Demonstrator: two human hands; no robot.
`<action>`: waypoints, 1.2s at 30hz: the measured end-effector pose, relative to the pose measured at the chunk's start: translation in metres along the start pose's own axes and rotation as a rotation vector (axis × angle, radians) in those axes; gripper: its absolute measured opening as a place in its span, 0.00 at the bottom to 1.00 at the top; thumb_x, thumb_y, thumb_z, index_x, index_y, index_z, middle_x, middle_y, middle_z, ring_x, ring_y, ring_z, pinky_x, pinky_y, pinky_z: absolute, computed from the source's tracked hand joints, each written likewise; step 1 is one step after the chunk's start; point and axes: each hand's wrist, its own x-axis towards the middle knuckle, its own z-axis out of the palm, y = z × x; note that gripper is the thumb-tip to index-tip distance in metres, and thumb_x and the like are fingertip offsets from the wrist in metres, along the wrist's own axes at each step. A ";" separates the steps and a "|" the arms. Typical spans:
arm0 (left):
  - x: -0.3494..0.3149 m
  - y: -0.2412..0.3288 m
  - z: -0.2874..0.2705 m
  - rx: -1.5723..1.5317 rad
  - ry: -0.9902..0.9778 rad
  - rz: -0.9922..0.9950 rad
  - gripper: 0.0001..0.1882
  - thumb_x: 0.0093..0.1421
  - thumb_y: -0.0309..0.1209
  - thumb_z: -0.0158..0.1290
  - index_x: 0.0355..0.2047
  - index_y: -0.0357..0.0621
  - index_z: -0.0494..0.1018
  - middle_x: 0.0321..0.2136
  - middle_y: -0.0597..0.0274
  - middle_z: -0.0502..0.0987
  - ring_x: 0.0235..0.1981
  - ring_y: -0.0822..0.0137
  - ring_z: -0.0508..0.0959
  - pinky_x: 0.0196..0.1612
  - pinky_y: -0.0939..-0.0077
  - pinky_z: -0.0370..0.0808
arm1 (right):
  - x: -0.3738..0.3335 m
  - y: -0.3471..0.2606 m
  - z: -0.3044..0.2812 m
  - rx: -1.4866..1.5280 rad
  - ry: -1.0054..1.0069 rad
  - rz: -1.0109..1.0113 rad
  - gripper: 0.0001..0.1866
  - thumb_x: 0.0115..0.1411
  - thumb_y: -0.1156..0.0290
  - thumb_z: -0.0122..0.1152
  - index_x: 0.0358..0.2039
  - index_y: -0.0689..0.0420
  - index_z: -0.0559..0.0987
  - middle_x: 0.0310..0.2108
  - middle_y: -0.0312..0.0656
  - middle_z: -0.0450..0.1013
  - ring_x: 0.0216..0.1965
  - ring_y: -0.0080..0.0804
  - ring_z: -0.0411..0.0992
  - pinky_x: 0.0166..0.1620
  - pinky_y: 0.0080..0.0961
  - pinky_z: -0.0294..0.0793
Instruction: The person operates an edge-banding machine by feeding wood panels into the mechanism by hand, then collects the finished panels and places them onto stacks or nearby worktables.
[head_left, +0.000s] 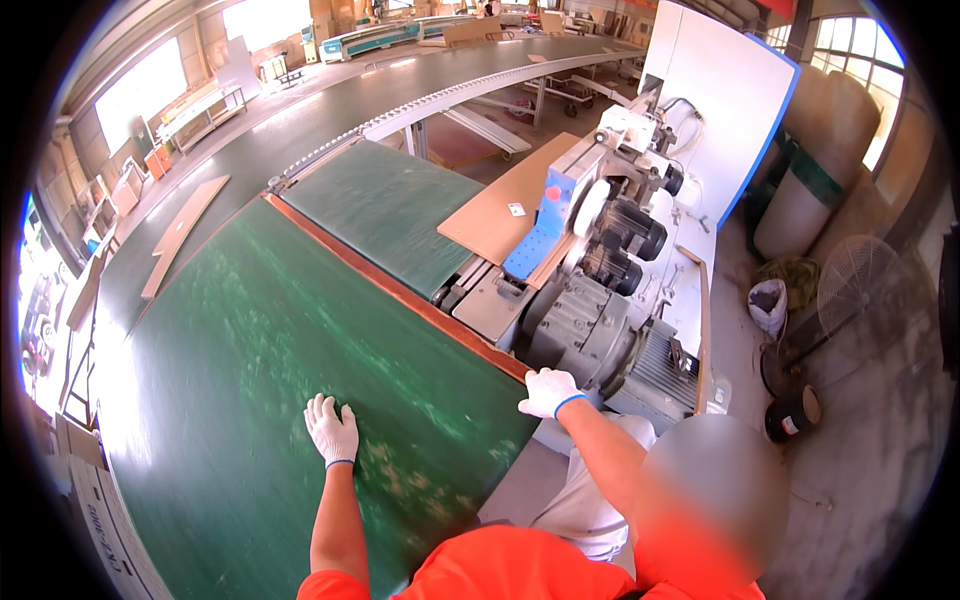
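Observation:
My left hand (pixel 332 428), in a white knit glove, lies on the green table surface (pixel 250 350) with its fingers stretched out and slightly apart. Nothing is held in it. My right hand (pixel 551 393), gloved the same way with a blue cuff, is at the table's right corner. Its fingers curl over the edge, at the near end of a red-brown strip (pixel 400 293) running along that side. Just beyond this hand stands a machine with grey motors (pixel 582 325). A flat brown panel (pixel 500 205) lies at the machine, partly under its blue guard (pixel 541 235).
Beyond the strip is a second green belt (pixel 385 205), bordered by a roller rail (pixel 400 120). Long narrow boards (pixel 185 228) lie at the left. A white cabinet (pixel 735 90) rises behind the motors. A standing fan (pixel 857 282) and a white sack (pixel 768 305) are at the right.

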 end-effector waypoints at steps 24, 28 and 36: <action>0.005 0.002 0.000 0.012 -0.014 -0.004 0.20 0.62 0.37 0.59 0.50 0.38 0.76 0.60 0.48 0.74 0.66 0.45 0.68 0.72 0.47 0.60 | 0.006 -0.001 -0.001 -0.016 -0.069 -0.003 0.33 0.56 0.47 0.64 0.53 0.63 0.77 0.50 0.57 0.78 0.52 0.50 0.79 0.52 0.45 0.80; 0.004 0.000 0.002 0.009 -0.006 0.001 0.20 0.62 0.37 0.59 0.50 0.38 0.76 0.60 0.48 0.74 0.66 0.44 0.68 0.72 0.47 0.59 | 0.004 -0.003 -0.001 0.003 -0.024 -0.003 0.29 0.55 0.52 0.64 0.49 0.63 0.80 0.48 0.56 0.79 0.51 0.49 0.80 0.50 0.45 0.81; 0.004 0.001 0.001 0.004 -0.015 -0.014 0.20 0.62 0.37 0.59 0.50 0.37 0.76 0.60 0.47 0.74 0.66 0.44 0.68 0.72 0.47 0.59 | 0.003 -0.003 -0.002 0.009 -0.028 0.003 0.29 0.55 0.52 0.64 0.49 0.63 0.80 0.49 0.56 0.79 0.50 0.50 0.80 0.51 0.45 0.81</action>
